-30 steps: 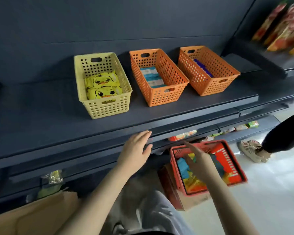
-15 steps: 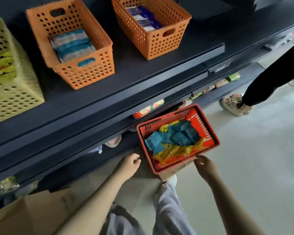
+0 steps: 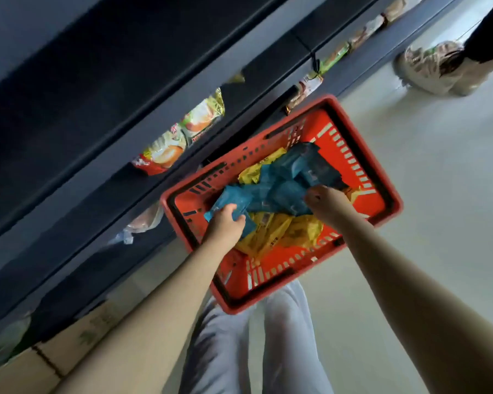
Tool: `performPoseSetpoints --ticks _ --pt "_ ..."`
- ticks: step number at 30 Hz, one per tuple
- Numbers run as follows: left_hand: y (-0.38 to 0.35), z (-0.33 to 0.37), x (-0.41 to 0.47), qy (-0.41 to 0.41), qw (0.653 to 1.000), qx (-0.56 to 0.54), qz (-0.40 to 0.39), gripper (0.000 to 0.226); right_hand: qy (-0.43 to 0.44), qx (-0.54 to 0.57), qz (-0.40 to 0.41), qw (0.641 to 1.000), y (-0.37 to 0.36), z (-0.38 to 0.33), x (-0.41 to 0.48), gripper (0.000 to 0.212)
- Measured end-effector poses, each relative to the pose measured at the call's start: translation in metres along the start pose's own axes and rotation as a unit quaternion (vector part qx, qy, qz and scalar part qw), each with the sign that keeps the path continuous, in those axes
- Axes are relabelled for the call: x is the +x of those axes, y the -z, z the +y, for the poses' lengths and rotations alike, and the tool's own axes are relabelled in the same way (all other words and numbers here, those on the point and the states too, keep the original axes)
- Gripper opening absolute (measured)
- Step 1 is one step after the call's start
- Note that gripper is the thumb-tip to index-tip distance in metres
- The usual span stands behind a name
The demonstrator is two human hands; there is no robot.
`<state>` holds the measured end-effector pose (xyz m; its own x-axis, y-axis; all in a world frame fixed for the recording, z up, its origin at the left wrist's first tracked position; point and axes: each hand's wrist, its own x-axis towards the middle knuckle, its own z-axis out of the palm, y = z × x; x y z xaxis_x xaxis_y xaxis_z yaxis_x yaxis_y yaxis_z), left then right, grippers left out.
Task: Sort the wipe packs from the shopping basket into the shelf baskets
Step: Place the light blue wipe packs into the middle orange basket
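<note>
Left grip point(image 3: 225, 224) curled round the near end of 1 flat teal-blue foil wipe pack point(image 3: 235, 199), its long axis running up-right; right grip point(image 3: 326, 204) curled into the blue pile point(image 3: 282, 189), hold unclear; all inside the red plastic shopping basket point(image 3: 322, 120); left looks readier to lift.

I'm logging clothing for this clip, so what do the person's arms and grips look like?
The left forearm and right forearm are bare, no sleeve in view. The left grip and right grip wear no gloves; no watch, bracelet or ring shows, though the frame is blurred. Pale grey trousers show below.
</note>
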<state>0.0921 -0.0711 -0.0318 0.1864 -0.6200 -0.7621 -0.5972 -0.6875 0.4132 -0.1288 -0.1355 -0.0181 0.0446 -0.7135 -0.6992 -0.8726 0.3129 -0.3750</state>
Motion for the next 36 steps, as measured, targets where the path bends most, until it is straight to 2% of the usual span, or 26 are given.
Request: performPoseSetpoints --ticks 3,8,12,15,18,22,25,28,31,33,36 --pt "-0.015 -0.018 0.047 0.041 0.999 0.030 0.003 0.057 -0.008 -0.014 0.001 1.000 -0.025 0.011 0.032 0.039" --pt "-0.023 -0.044 0.079 0.097 0.993 0.031 0.051 0.071 -0.026 -0.040 0.058 0.997 -0.048 0.023 0.044 0.054" --pt "-0.029 -0.046 0.083 0.101 0.987 0.070 0.104 0.067 -0.022 -0.060 0.083 0.995 -0.053 0.021 0.040 0.060" --pt "-0.037 -0.043 0.083 0.127 0.986 0.063 0.087 0.072 -0.039 -0.072 0.108 0.991 -0.060 0.016 0.043 0.060" --pt "-0.041 -0.041 0.083 0.136 0.988 -0.007 0.070 0.074 -0.064 -0.063 0.118 0.989 -0.060 0.013 0.050 0.052" --pt "-0.038 -0.036 0.070 0.080 0.993 -0.022 0.088 0.046 -0.049 0.010 0.078 0.996 -0.049 0.011 0.048 0.037" --pt "-0.030 -0.024 0.043 0.075 0.985 -0.130 0.091 0.044 -0.015 0.083 0.094 0.992 -0.030 0.004 0.024 0.026" --pt "-0.008 -0.002 -0.008 0.050 0.956 -0.266 0.115 0.032 -0.001 0.256 0.137 0.957 0.003 -0.009 -0.025 0.016" --pt "0.028 0.019 -0.075 0.015 0.926 -0.353 0.133 0.037 0.017 0.416 0.105 0.903 0.040 -0.028 -0.087 0.018" --pt "0.054 0.034 -0.123 -0.014 0.901 -0.412 0.134 0.038 0.033 0.456 0.088 0.885 0.062 -0.046 -0.127 0.023" --pt "0.090 0.052 -0.194 -0.038 0.869 -0.469 0.150 0.029 0.054 0.430 0.088 0.897 0.091 -0.081 -0.183 0.024"
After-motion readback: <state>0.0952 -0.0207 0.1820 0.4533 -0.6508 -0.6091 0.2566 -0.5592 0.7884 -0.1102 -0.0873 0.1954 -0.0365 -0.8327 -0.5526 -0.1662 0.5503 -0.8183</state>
